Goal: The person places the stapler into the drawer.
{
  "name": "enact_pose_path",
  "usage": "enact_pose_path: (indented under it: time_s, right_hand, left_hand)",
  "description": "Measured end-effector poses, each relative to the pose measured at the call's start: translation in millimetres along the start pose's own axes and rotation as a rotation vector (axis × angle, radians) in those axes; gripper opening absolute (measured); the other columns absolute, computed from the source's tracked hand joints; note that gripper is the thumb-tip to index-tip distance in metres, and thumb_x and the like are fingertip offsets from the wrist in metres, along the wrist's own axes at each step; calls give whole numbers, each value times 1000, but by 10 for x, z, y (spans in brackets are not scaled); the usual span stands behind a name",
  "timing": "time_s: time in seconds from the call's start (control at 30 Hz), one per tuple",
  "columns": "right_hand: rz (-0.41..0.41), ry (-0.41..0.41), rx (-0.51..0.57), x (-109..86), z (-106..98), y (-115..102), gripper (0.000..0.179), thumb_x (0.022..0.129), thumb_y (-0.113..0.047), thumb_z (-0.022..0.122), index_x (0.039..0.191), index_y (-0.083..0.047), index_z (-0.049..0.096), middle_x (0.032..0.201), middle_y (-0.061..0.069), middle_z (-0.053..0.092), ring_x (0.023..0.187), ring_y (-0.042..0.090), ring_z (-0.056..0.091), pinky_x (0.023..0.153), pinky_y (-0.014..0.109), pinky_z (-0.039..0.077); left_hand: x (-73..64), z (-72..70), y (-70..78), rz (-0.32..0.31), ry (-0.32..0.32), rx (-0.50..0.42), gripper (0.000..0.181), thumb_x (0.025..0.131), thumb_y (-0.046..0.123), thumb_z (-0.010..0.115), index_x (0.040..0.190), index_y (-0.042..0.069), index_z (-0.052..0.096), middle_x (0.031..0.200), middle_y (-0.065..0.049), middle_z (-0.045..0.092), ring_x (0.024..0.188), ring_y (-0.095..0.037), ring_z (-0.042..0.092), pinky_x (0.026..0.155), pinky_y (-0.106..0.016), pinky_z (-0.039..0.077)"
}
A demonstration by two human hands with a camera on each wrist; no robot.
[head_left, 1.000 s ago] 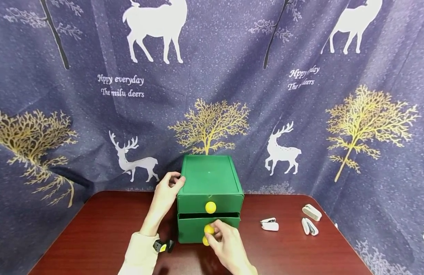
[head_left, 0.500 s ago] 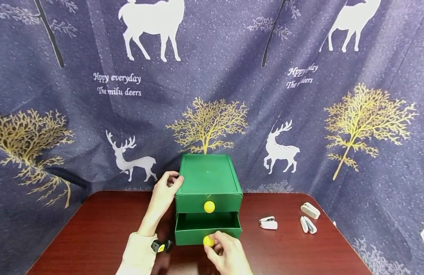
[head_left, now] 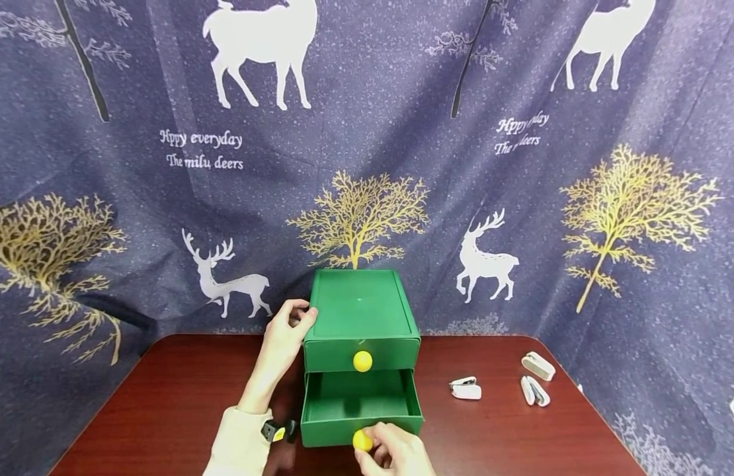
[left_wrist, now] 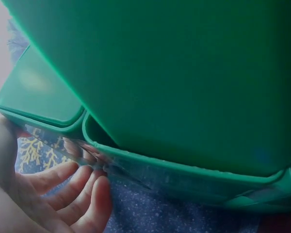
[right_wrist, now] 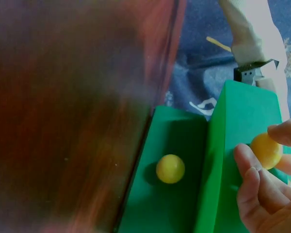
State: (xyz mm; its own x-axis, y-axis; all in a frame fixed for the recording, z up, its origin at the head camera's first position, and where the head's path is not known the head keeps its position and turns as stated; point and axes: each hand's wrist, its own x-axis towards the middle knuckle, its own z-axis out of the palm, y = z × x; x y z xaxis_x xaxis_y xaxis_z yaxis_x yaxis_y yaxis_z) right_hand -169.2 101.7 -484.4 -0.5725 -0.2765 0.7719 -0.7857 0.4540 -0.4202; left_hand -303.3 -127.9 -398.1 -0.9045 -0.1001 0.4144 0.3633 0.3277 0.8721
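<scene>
Right wrist, nearer yellow knob (right_wrist: 267,151), between right fingertips (right_wrist: 244,154)

Hands apart: left hand (head_left: 284,335) farther forward, loosely bent; right hand (head_left: 399,453) nearer, in a curled pinch.

A green, yellow-knobbed box (head_left: 360,304) stands near the table's (head_left: 182,396) back edge. Its lower drawer (head_left: 328,433) is open, upper drawer (head_left: 334,356) closed.

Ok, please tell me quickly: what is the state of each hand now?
Left hand: open, touching the green cabinet.
Right hand: closed, holding the yellow knob of the lower drawer.
</scene>
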Motion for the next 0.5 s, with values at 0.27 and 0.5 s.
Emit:
enact_pose_path:
  time_s: [0.27, 0.5]
  right_hand:
    - [-154, 27, -29, -123, -25, -14, 20, 81, -12, 80, 91, -17, 64, 73, -9, 57, 60, -10, 50, 53, 5, 40]
    - [-298, 117, -32, -175, -3, -45, 5, 89, -10, 70, 89, -14, 67, 78, -10, 59, 68, -10, 50, 57, 3, 39]
  left_hand:
    - [-4, -14, 5, 4, -5, 17, 31, 95, 30, 66, 117, 9, 62, 94, -4, 60, 82, -19, 54, 68, -28, 44]
    - [4, -20, 9, 6, -9, 18, 32, 95, 31, 66, 118, 10, 61, 96, -5, 61, 83, -20, 54, 69, -28, 44]
